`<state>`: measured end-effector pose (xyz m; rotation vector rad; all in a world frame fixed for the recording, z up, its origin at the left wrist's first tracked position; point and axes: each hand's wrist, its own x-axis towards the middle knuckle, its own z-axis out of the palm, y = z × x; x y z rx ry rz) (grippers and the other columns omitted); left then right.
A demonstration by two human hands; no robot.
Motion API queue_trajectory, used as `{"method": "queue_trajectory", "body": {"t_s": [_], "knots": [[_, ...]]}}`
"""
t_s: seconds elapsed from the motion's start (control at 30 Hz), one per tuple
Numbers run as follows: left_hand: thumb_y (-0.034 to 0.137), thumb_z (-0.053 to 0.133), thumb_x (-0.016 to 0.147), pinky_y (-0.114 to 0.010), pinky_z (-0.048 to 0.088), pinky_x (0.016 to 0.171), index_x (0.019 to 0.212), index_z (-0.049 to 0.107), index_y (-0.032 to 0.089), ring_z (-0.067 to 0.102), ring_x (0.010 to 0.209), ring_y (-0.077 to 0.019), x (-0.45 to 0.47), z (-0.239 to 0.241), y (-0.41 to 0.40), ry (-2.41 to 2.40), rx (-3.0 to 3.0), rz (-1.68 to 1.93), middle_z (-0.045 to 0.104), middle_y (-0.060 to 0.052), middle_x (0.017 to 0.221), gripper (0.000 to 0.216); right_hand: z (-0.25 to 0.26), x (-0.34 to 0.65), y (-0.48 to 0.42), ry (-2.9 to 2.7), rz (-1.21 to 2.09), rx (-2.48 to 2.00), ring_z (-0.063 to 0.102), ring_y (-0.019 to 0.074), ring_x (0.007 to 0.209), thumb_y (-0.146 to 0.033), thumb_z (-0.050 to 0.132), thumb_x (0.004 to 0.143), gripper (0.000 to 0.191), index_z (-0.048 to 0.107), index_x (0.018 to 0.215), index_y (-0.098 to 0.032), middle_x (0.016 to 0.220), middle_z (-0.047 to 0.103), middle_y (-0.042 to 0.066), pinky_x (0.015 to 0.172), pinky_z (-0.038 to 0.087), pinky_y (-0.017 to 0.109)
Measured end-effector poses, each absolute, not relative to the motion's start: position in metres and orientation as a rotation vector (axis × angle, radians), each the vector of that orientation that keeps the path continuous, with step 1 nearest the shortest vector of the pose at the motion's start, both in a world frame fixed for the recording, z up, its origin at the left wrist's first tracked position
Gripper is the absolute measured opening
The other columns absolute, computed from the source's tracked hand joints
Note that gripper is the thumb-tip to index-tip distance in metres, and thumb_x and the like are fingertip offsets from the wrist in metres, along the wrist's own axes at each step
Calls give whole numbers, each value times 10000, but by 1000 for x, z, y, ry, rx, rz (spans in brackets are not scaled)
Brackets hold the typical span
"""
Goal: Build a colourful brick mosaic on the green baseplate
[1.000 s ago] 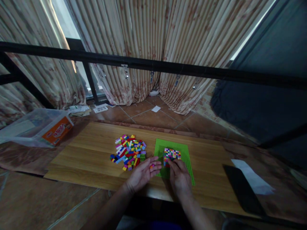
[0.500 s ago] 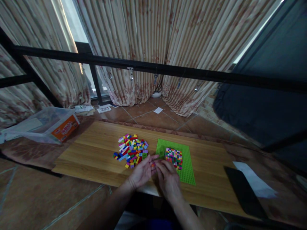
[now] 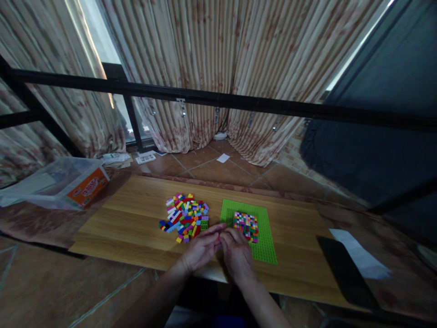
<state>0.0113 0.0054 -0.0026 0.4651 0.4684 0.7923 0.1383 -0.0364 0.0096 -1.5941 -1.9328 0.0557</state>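
My left hand (image 3: pixel 202 248) is cupped, palm up, its fingers curled around small toy bricks that are mostly hidden. A reddish bit shows between the two hands. My right hand (image 3: pixel 237 255) meets it with the fingertips pinched together at the left hand's fingers, on a small toy brick hard to make out. Just beyond the right hand lies a green studded baseplate (image 3: pixel 264 241), bearing a block of multicoloured bricks (image 3: pixel 246 223) built in a tight patch. A loose pile of toy bricks (image 3: pixel 186 216) spreads to the left of the hands.
The wooden table (image 3: pixel 116 218) runs across the view. A clear plastic box (image 3: pixel 64 182) with an orange label stands at its left. On the right lie a dark flat panel (image 3: pixel 344 271) and a white sheet (image 3: pixel 360 255). A black rail (image 3: pixel 205 95) crosses before the curtains.
My hands have drawn closer together, and the left fingers have folded over the bricks that showed in the palm. The view has shifted slightly.
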Motion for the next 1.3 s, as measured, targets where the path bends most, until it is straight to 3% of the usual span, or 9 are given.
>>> {"method": "queue_trajectory", "body": {"t_s": [0.13, 0.43, 0.63, 0.83, 1.1, 1.3], "knots": [[130, 622, 751, -250, 383, 842, 1111, 637, 167, 589, 899, -131, 12, -2, 4, 485, 466, 796, 634, -84, 1103, 363, 10, 138, -37, -1943, 72, -1588, 532, 202, 913, -168, 484, 856, 206, 635, 989, -210, 962, 601, 64, 787, 457, 325], [165, 663, 729, -272, 393, 847, 1089, 640, 157, 590, 923, -158, 13, -1, 3, 508, 539, 813, 645, -92, 1052, 361, 10, 140, -41, -1871, 100, -1609, 562, 180, 850, -181, 448, 885, 169, 616, 876, -202, 884, 624, 42, 768, 449, 304], [192, 699, 708, -237, 405, 762, 840, 665, 161, 573, 790, -115, 19, 0, 1, 557, 629, 889, 630, -18, 824, 139, 19, 149, -46, -1800, 139, -1563, 591, 165, 805, -221, 419, 905, 199, 617, 910, -210, 862, 637, 42, 721, 470, 281], [276, 688, 720, -214, 361, 623, 739, 644, 138, 485, 641, -90, 21, -5, 2, 563, 856, 866, 569, 11, 669, 146, 25, 148, -46, -1746, 235, -1547, 598, 169, 812, -208, 430, 893, 208, 637, 911, -212, 869, 641, 47, 725, 481, 288], [266, 694, 713, -245, 399, 713, 724, 661, 144, 556, 726, -121, 20, -4, 1, 519, 698, 825, 605, -19, 718, 127, 26, 151, -46, -1624, 463, -1475, 609, 160, 773, -252, 477, 872, 178, 650, 905, -219, 847, 649, 34, 701, 486, 278], [271, 696, 713, -225, 394, 665, 736, 672, 134, 547, 674, -106, 18, -4, 0, 493, 696, 800, 604, -23, 686, 141, 26, 150, -47, -1504, 689, -1417, 607, 155, 752, -288, 482, 868, 195, 662, 872, -214, 809, 641, 25, 690, 487, 270]]}}
